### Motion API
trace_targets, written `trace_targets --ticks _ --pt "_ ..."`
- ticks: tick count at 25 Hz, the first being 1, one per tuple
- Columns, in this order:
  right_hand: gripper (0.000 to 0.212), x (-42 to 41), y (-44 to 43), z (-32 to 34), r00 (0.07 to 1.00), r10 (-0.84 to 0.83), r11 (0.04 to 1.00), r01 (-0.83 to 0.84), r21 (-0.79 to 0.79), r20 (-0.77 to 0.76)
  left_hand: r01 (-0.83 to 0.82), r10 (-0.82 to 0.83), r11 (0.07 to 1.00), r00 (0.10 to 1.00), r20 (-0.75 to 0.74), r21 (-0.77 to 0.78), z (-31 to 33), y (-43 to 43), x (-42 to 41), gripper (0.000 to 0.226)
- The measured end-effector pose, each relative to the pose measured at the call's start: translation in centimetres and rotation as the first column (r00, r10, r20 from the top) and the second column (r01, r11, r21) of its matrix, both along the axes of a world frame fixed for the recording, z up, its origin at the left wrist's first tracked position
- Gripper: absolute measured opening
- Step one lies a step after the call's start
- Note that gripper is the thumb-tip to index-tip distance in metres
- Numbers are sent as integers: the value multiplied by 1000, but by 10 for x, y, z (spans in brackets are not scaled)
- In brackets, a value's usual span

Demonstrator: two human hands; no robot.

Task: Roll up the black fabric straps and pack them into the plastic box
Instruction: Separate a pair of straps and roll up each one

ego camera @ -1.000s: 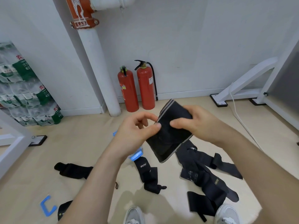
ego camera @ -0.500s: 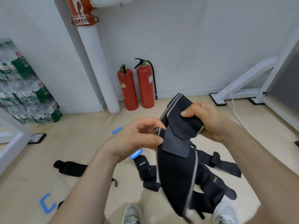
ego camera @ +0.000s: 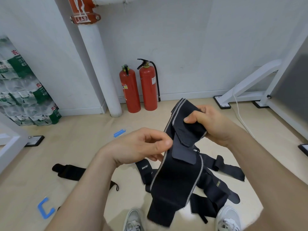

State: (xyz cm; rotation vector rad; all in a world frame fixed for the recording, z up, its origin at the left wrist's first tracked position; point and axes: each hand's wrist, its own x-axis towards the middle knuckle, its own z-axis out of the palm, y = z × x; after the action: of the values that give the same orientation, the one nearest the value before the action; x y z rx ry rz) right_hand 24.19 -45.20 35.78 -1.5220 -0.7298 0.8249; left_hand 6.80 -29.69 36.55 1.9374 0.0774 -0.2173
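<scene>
bright, even indoor light, cool on the wall behind the white pipe [ego camera: 100,72]. shadows on the floor [ego camera: 75,147] are soft, with a pale glare patch far below the pipe. left of the pipe, the bottle packs [ego camera: 25,97] look smeared. the pipe leans with wide-angle bend. below and right of it, the black strap [ego camera: 176,184] blurs at its hanging end.

Utility or storage corner: 2 red fire extinguishers [ego camera: 139,87] against white wall, painted riser pipe [ego camera: 98,64], stacked shrink-wrapped bottled water [ego camera: 25,90], white metal frame legs [ego camera: 246,84].
</scene>
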Motion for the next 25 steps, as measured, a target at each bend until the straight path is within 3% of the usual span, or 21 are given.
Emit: trace_targets --ticks 2,5,7,10,13,14,15,16,17,18,19,20,22,25 --pt "27 1 0 1 999 -50 999 50 -4 -4 -56 55 997 998 -23 -49 -1 -11 2 53" --pt "12 8 -2 5 978 -209 978 208 31 16 -123 123 984 992 -8 -128 3 -16 -1 60" --pt "6 17 -9 9 945 -325 942 326 73 -31 -108 108 992 994 -4 -63 1 -8 -6 73" --pt "18 18 -16 14 968 -250 965 251 75 -27 -124 174 944 974 -142 305 -13 11 -7 61" --pt "17 11 -13 12 991 -136 989 135 54 15 98 222 784 878 -425 612 -20 23 -5 38" --pt "17 8 -12 12 992 -121 992 119 52 25 88 279 717 873 -400 691 -22 25 -3 30" --pt "16 7 -9 11 994 -99 994 97 49 36 -17 333 655 904 -269 755 -22 25 -1 22" --pt "13 6 -7 11 996 -75 996 73 42 49 -247 391 649 920 -37 720 -20 20 4 16" --pt "9 4 -6 9 997 -47 999 45 30 67 -469 448 705 876 178 532 -17 12 9 14" --pt "4 2 -5 9 996 -17 1000 16 9 84 -567 497 783 818 290 256 -14 2 14 18" --pt "13 -1 -3 8 995 11 1000 -10 -15 100 -549 518 835 800 302 22 -9 -8 19 27" --pt "24 -4 -2 7 993 36 999 -32 -40 114 -500 508 860 815 279 -104 -8 -15 24 36" --pt "39 -8 1 7 994 53 998 -49 -43 98 -450 488 872 835 256 -192 -11 -25 29 45" --pt "47 -12 5 4 999 -5 1000 4 -16 -45 -463 533 838 807 252 -290 -15 -25 34 43"
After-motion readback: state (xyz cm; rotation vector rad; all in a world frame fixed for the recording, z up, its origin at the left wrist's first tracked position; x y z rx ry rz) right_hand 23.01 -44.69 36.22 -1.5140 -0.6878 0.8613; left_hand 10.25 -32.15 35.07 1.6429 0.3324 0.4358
